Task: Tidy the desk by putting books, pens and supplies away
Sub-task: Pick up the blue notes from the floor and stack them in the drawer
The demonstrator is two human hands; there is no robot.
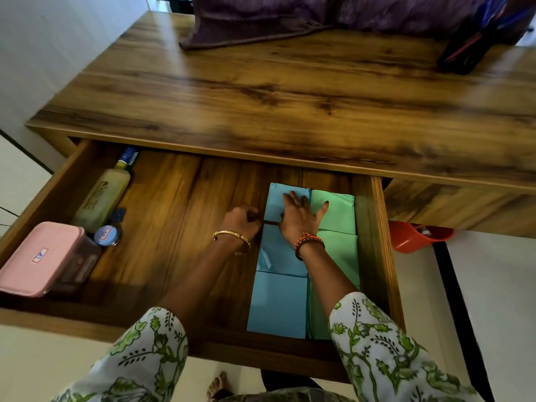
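Observation:
The wooden desk's drawer [377, 256] is pulled out. In its right part lie blue books [278, 303] in a column, with green books [339, 250] beside them against the right wall. My right hand [301, 216] lies flat, fingers spread, on the far blue book and the green one. My left hand [242, 220] is curled at the left edge of the blue books, by the gap between two of them; whether it grips one I cannot tell. A black pen holder [470, 50] with pens stands at the desk's far right.
At the drawer's left are a pink lidded box [40, 256], a pale bottle [101, 198], a small round tin [106, 235] and a blue tube [127, 156]. A purple cloth [261, 21] hangs over the desk's back. A red bucket [414, 236] stands on the floor, right.

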